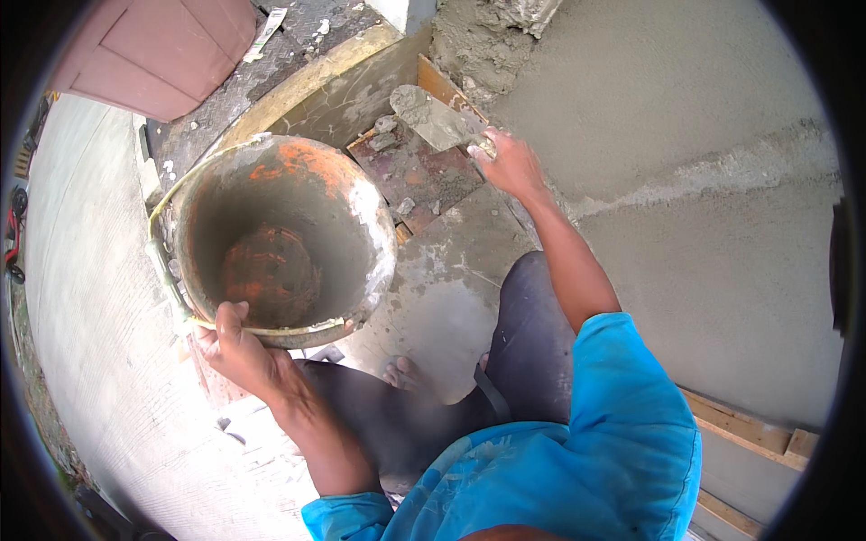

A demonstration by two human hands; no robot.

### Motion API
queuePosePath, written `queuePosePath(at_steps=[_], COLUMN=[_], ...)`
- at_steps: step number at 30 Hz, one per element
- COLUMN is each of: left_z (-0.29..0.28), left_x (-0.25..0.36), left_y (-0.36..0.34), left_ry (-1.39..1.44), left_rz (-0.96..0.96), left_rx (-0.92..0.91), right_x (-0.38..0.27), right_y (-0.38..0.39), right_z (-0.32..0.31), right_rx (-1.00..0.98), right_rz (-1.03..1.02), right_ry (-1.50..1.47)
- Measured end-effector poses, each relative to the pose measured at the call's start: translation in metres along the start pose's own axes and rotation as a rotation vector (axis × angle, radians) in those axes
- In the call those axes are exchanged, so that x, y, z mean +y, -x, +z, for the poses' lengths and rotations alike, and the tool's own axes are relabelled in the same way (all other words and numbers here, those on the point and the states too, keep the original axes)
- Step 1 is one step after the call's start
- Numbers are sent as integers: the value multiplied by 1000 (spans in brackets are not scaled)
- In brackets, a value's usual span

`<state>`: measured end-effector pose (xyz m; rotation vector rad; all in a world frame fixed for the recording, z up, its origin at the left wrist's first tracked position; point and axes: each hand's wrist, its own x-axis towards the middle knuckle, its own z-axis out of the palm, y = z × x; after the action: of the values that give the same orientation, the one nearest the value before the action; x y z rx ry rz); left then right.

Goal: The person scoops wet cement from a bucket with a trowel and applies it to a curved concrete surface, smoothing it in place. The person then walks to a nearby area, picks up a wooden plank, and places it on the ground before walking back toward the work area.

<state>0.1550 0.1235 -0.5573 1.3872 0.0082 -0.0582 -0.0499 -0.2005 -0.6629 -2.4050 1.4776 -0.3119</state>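
My left hand (pixel 239 353) grips the near rim of a cement-caked bucket (pixel 338 225), thumb over the edge. The bucket is tipped so I look into it; grey residue coats its inside, with orange showing on the wall and bottom. Its wire handle (pixel 162 257) hangs along the left side. Ahead and to the right, my right hand (pixel 512 164) is closed round the handle of a trowel (pixel 431 115). The trowel's rounded blade is smeared with grey mortar and points left, over a dirty board (pixel 419 176) scattered with mortar crumbs.
Smooth grey plaster (pixel 658 99) covers the surface on the right, with a rough pale band across it. A heap of wet mortar (pixel 487 41) lies at the top. A wooden plank (pixel 316 81) edges a dark slab. A pink planter (pixel 167 54) stands upper left; wooden strips (pixel 744 428) lie lower right.
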Motion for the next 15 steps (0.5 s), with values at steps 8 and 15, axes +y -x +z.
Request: queuePosePath(at_steps=[8, 15], left_z=[-11, 15], left_x=[-2, -1], left_y=[-25, -26], left_ry=[100, 89], left_rz=[-86, -74], left_rx=[-32, -90], right_x=[-45, 39], right_y=[88, 35], right_z=[-164, -204], right_rx=[-132, -756], right_rz=[-292, 40], right_ry=[-83, -727])
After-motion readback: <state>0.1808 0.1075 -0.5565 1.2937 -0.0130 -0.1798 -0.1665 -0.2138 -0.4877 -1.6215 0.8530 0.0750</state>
